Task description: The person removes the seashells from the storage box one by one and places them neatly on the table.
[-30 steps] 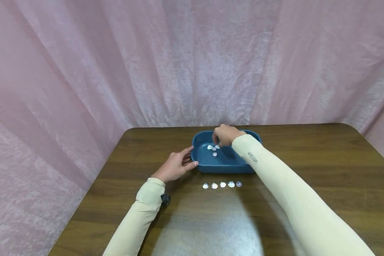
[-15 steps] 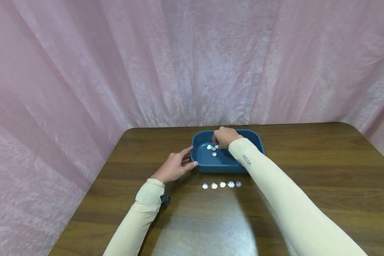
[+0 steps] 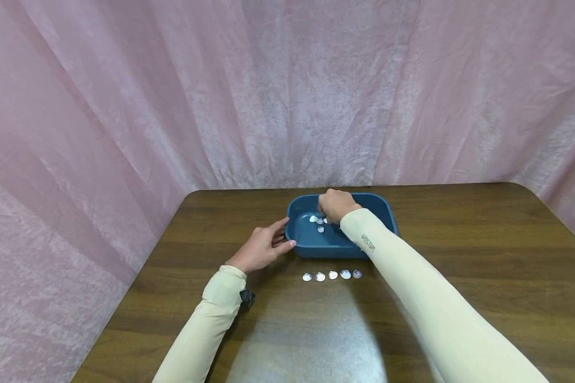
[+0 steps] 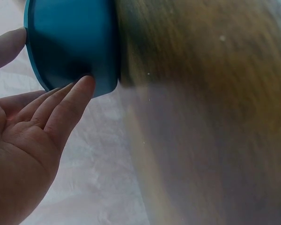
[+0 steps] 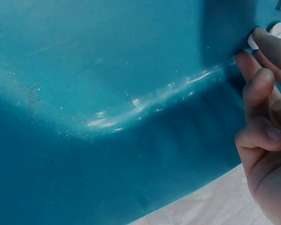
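Note:
My left hand point(image 3: 260, 249) rests its straight fingers and thumb against the left end of a blue plastic tray point(image 3: 333, 252). In the left wrist view, its fingertips touch the tray's outer wall point(image 4: 75, 37). My right hand point(image 3: 336, 206) reaches down inside the tray. In the right wrist view, its thumb and forefinger pinch a small white shell point(image 5: 252, 42) at the tray floor, partly hidden by the fingertips. Another white shell point(image 5: 280, 31) lies close beside it. Several shells form a small cluster on the tray floor, including one shell point(image 3: 320, 229) nearer the front.
Several whitish and purplish shells point(image 3: 333, 275) lie in a row on the brown wooden table point(image 3: 484, 239), in front of the tray. A pink velvet curtain point(image 3: 287, 96) hangs behind the table. A black device point(image 3: 247, 298) sits at the left wrist.
My right hand has shifted slightly left and toward me within the tray, staying low by the shell cluster. The left hand keeps its place at the tray's end.

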`<state>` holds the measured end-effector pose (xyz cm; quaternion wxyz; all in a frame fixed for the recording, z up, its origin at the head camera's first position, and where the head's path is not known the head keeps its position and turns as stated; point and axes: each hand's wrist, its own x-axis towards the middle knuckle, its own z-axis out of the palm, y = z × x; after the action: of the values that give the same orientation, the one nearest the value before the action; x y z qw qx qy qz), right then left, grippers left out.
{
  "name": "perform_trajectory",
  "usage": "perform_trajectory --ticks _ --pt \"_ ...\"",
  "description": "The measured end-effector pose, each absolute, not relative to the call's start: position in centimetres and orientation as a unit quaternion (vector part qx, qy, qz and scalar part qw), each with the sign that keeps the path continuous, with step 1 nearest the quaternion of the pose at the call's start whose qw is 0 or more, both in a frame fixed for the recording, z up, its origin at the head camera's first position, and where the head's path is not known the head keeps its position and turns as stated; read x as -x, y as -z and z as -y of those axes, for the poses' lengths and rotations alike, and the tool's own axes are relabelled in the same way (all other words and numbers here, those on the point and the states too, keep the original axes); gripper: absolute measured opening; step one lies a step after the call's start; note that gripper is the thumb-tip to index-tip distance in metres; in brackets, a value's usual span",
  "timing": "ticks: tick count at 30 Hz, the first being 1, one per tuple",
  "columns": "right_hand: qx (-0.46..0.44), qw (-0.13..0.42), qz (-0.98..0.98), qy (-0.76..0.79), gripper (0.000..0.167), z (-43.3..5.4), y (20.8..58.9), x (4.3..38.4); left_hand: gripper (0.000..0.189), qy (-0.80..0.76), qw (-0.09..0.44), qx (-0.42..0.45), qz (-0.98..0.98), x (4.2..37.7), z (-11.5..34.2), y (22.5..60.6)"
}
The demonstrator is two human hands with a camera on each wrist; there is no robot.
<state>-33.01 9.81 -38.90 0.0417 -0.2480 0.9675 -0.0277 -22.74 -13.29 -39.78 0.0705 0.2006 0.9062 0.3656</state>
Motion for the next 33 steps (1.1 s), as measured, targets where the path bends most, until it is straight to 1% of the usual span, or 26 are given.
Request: perform_trajectory --ticks 4,10,14,18,23,29,33 --pt "0.235 0.037 -0.971 0.010 0.008 -9.6 38.9 32.9 0.072 -0.367 0.073 -0.201 -0.905 22.7 13.3 39.8" --pt "0.240 0.056 -0.969 0.022 0.023 -9.7 38.4 32.8 0.071 -0.365 0.073 -0.200 -0.906 22.8 13.2 39.7" --pt "0.247 0.089 -0.964 0.044 0.029 -10.0 37.8 32.7 0.071 -0.365 0.075 -0.198 -0.907 22.7 13.3 39.6" --pt "0.258 0.111 -0.958 0.054 0.026 -10.4 37.1 32.6 0.072 -0.365 0.079 -0.198 -0.906 22.7 13.3 39.6" --pt "0.279 0.101 -0.952 0.070 0.021 -11.2 36.2 32.5 0.072 -0.365 0.081 -0.196 -0.906 22.7 13.3 39.7" --pt "0.299 0.120 -0.939 0.124 0.014 -12.0 34.9 31.9 0.072 -0.369 0.080 -0.198 -0.904 22.8 13.4 39.9" --pt "0.316 0.120 -0.930 0.144 0.013 -12.5 34.1 31.4 0.072 -0.370 0.080 -0.200 -0.904 22.8 13.4 39.8"
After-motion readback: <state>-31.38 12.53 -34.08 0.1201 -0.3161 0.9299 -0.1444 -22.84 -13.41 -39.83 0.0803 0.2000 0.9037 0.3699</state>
